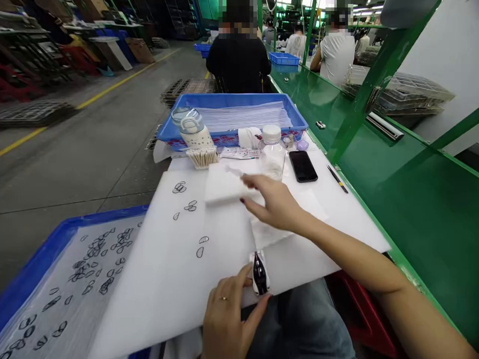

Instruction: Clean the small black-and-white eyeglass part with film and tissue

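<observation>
My left hand (232,311) is at the near edge of the white work board (164,279). Its index finger and thumb rest against a small white toy car (259,273) with a glossy black top, steadying it on the board. Farther up, my right hand (275,202) reaches over a white foam block (220,187), thumb and fingers apart. A faint translucent piece (235,171) lies close to its fingertips, too blurred to name. Beneath the right hand is a white cloth or tissue (269,234). Thin black loops (190,206) lie in small groups on the board's left side.
A clear jar (272,154), cotton swabs (203,158), a phone (303,166) and tweezers (337,179) stand or lie around the back and right. Behind is a blue tray (299,117). Another blue tray (71,224) at lower left holds many black loops. People sit ahead.
</observation>
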Demonstrator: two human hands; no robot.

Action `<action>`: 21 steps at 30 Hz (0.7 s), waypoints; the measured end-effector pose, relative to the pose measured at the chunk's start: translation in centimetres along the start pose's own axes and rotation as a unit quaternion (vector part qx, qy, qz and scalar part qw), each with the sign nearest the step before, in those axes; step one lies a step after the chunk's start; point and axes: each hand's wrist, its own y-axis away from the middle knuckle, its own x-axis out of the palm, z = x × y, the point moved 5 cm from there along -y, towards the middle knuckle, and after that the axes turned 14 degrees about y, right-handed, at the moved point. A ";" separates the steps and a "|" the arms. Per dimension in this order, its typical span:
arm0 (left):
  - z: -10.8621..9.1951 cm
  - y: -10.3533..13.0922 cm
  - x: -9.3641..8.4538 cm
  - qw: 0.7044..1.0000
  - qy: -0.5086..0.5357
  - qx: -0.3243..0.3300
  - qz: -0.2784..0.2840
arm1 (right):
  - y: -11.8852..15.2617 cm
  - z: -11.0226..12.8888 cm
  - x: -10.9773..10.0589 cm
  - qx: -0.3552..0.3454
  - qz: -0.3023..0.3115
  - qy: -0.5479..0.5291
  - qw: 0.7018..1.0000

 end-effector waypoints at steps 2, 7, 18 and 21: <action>-0.2 -0.6 0.5 0.998 0.028 0.021 0.044 | -2.8 -1.1 0.5 0.068 0.001 0.023 0.997; 0.7 -2.4 0.4 0.995 0.003 0.029 0.096 | -5.7 -1.2 3.8 0.064 0.109 0.101 0.987; 0.5 -2.9 0.9 0.994 0.031 0.057 0.093 | -6.3 -2.4 3.1 0.057 0.153 0.046 0.986; 0.5 -3.2 0.9 0.992 0.050 0.065 0.094 | -6.2 -2.5 2.0 0.050 0.127 -0.082 0.987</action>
